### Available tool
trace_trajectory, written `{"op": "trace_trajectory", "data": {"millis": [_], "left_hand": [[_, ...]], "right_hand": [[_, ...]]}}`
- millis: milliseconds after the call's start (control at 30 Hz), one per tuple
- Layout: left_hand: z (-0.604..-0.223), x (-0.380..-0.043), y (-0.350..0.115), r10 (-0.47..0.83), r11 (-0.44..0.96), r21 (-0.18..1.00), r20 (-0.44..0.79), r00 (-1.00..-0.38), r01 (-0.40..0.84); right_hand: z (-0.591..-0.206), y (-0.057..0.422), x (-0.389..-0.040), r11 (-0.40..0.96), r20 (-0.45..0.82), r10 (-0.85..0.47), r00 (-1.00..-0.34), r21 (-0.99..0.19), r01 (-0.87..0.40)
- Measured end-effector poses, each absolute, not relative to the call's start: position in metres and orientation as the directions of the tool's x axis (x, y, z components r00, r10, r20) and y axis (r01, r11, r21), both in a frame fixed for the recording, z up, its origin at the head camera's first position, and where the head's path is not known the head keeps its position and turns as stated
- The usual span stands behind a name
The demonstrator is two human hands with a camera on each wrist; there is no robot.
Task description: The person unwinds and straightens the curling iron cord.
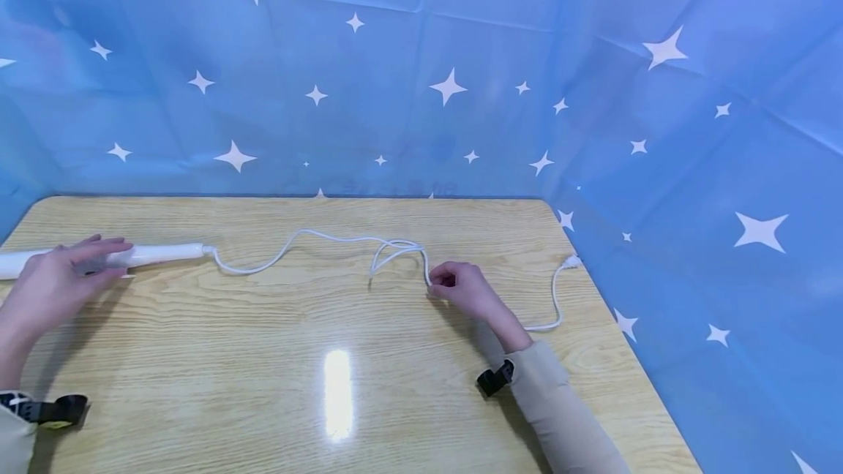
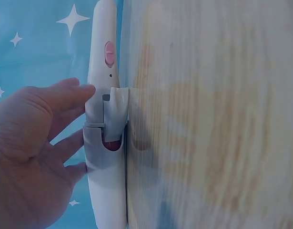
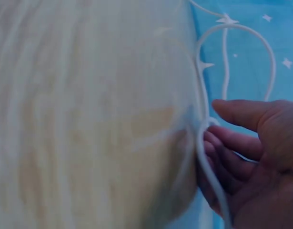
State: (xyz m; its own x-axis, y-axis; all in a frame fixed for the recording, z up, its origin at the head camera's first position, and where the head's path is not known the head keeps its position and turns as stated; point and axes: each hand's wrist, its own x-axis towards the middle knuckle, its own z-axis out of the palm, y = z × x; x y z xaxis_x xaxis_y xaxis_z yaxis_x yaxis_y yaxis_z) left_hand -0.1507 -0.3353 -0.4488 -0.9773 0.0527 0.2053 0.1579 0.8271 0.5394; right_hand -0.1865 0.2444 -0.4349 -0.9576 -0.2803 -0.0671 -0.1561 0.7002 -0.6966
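A white curling iron [image 1: 167, 254] lies along the left back of the table, its pink switch [image 2: 109, 53] and clamp lever [image 2: 118, 107] visible in the left wrist view. My left hand [image 1: 62, 276] holds its body from above, thumb on the near side and fingers reaching behind it, partly hidden. From the handle's end a white power cord [image 1: 342, 238] winds across the table to a small loop. Right of that loop, my right hand [image 1: 466, 290] pinches the cord at the fingertips; in the right wrist view a cord strand [image 3: 203, 152] crosses in front of the fingers.
The cord's plug [image 1: 571, 262] lies at the table's right edge. Blue sheeting with white stars [image 1: 395, 57] stands behind and to the right of the wood-grain table [image 1: 263, 371]. Each wrist wears a black strapped device [image 1: 495, 377].
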Motion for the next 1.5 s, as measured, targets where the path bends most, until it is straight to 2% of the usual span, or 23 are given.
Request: {"op": "trace_trajectory", "data": {"millis": [233,400,533,667,833,1133,1333,1500], "left_hand": [[-0.449,-0.155,-0.335,0.071,0.852,0.495,0.218,-0.973,0.173],[-0.450,-0.158,-0.339,0.077,0.871,0.455,0.242,-0.967,0.183],[-0.451,-0.158,-0.342,0.059,0.868,0.467,0.241,-0.969,0.169],[-0.450,-0.157,-0.342,0.037,0.868,0.476,0.218,-0.975,0.139],[-0.448,-0.155,-0.339,0.022,0.872,0.474,0.204,-0.979,0.118],[-0.448,-0.154,-0.340,0.010,0.876,0.470,0.204,-0.979,0.107],[-0.451,-0.156,-0.344,0.006,0.881,0.462,0.206,-0.979,0.103],[-0.454,-0.157,-0.345,-0.008,0.885,0.457,0.211,-0.977,0.092]], "right_hand": [[-0.443,0.235,-0.191,0.790,-0.001,-0.244,-0.970,-0.580,-0.198],[-0.438,0.231,-0.187,0.846,0.033,-0.312,-0.949,-0.445,-0.294],[-0.433,0.229,-0.182,0.845,0.074,-0.375,-0.924,-0.382,-0.373],[-0.427,0.231,-0.178,0.816,0.106,-0.426,-0.899,-0.385,-0.432],[-0.419,0.239,-0.178,0.780,0.103,-0.447,-0.889,-0.442,-0.444],[-0.410,0.257,-0.186,0.801,0.128,-0.332,-0.934,-0.485,-0.351],[-0.407,0.265,-0.188,0.819,0.088,-0.357,-0.930,-0.450,-0.357],[-0.403,0.271,-0.191,0.794,0.029,-0.408,-0.913,-0.483,-0.370]]}}
